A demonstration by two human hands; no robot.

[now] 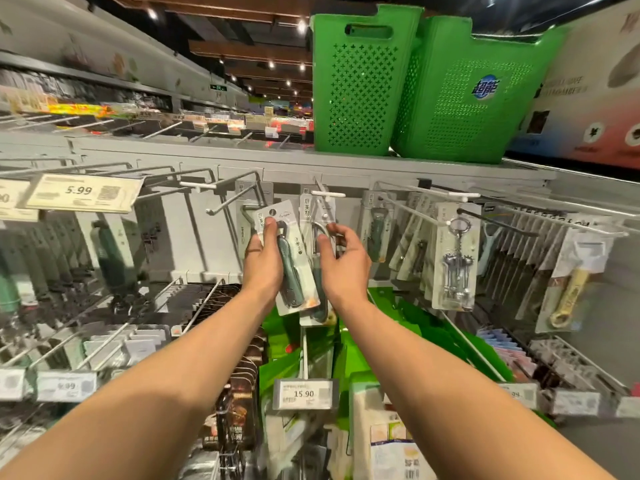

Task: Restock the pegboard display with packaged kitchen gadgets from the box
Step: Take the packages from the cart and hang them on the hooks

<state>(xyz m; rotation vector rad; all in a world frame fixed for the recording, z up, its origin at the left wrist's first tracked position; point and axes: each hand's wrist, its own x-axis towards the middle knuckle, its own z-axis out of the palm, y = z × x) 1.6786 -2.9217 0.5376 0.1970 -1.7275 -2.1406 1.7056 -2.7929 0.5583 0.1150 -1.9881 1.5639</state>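
- Holding a packaged gadget [291, 271] up to the pegboard [173, 237]: left hand [263, 261] is wrapped round the card's left edge, fingertips near the top by the hang hole. The pack is tilted and not yet on any hook.
- Right hand [343, 265] sits just beside it, fingers apart and loosely curved with nothing clamped. Its thumb overlaps the hanging pack [313, 216] behind; cannot tell if it touches.
- That hanging pack sits on the hook [327, 194] with the white cross tip. A bare hook [209, 211] sticks out just left of the held pack.
- Step, as I judge it: lining the card's hole up with a hook tip. The task looks only partly done, since several hooks along the row have no stock.
- Risk: the hole misses the tip. The card is tilted and gripped from one side, so it could twist, snag or tear at the hole.
- Risk: the right hand knocks the hanging pack so it swings or slides off the front, because it hangs near the hook tip.
- Risk: the pack goes on the wrong hook. The neighbouring cards look alike, and the print is too small to read for a match.
- Risk: a dropped pack would fall into the stock around the price tag [304, 393] below.
- The box is not clearly in view. Two green baskets [360, 88] stand on the shelf top [242, 154] above, and a corkscrew pack [457, 265] hangs to the right.
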